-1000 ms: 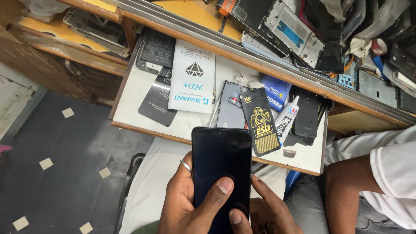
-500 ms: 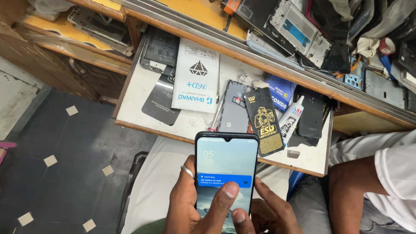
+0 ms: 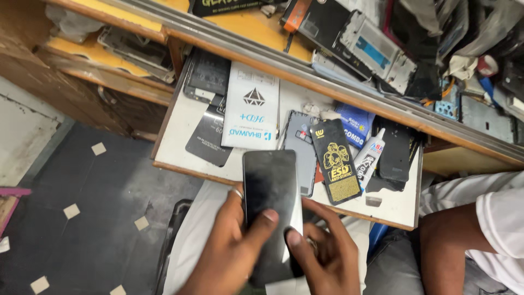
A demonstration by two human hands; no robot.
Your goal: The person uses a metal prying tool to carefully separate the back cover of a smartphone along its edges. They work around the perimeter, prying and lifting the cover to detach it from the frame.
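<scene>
Phone (image 3: 271, 205) held upright over the lap, screen dark, gripped by both hands just below the open drawer. Left hand (image 3: 232, 254) wrapped around the phone's left edge, thumb pressed flat across the lower glass, ring on one finger at the phone's side. Right hand (image 3: 322, 257) cupped under the phone's lower right corner, thumb tip pressed on the glass, fingers curled behind. Both hands closed on the phone, pinching it between thumbs and fingers.

Just above the phone, pulled-out drawer (image 3: 180, 136) with a pale floor and wooden rim. Inside, from the phone outward: grey phone back cover (image 3: 300, 145) touching the phone's top edge in the picture; black and yellow packet (image 3: 335, 166) just right of the phone, lying tilted over the cover; small glue tube (image 3: 368, 158) beside that packet; black phone part (image 3: 396, 150) further right; blue box (image 3: 355, 123) behind the packet. Left of the phone's top, black flat pouch (image 3: 207, 136), and over it a white packet (image 3: 251, 112) with a diamond mark; dark phone part (image 3: 207, 76) at the drawer's back left corner.

Beyond the drawer, wooden counter (image 3: 251, 27) heaped with phone frames and parts. Right of the phone, another person's arm in a white sleeve (image 3: 499, 224).
</scene>
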